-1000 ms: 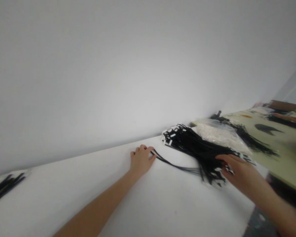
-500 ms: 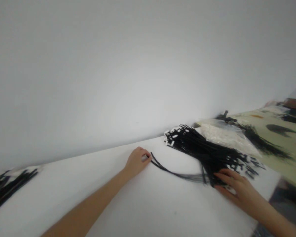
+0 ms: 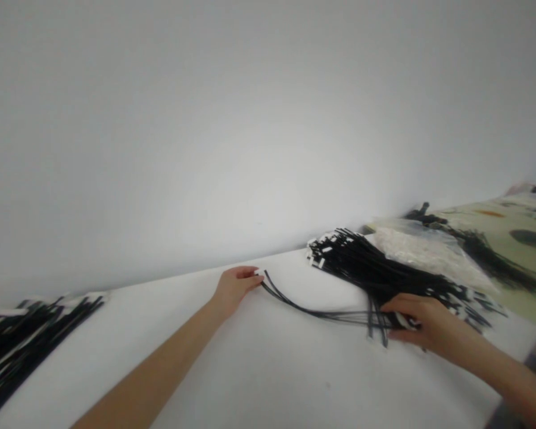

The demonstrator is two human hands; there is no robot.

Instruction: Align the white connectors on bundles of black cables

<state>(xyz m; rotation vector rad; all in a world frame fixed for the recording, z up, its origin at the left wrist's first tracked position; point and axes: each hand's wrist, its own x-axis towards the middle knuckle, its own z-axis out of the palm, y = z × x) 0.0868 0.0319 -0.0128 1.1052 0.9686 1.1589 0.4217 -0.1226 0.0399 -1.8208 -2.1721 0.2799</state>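
Observation:
My left hand [image 3: 233,287] reaches far across the white table [image 3: 268,369] and pinches the end of a few thin black straps [image 3: 308,309] that curve to the right. At the straps' other end, my right hand [image 3: 417,325] is closed on them, at the near edge of a big pile of black straps with white tags [image 3: 375,271]. That pile lies at the back right, near the wall.
A second heap of black straps [image 3: 24,339] lies at the table's far left. A clear plastic bag [image 3: 424,253] sits behind the big pile. To the right stands a yellowish table [image 3: 524,262] with more dark bundles. A plain white wall runs close behind.
My left hand slid left along the wall edge with the strap ends. My right hand closed on the straps at the pile's near edge. The view swung left, and more of the left heap shows.

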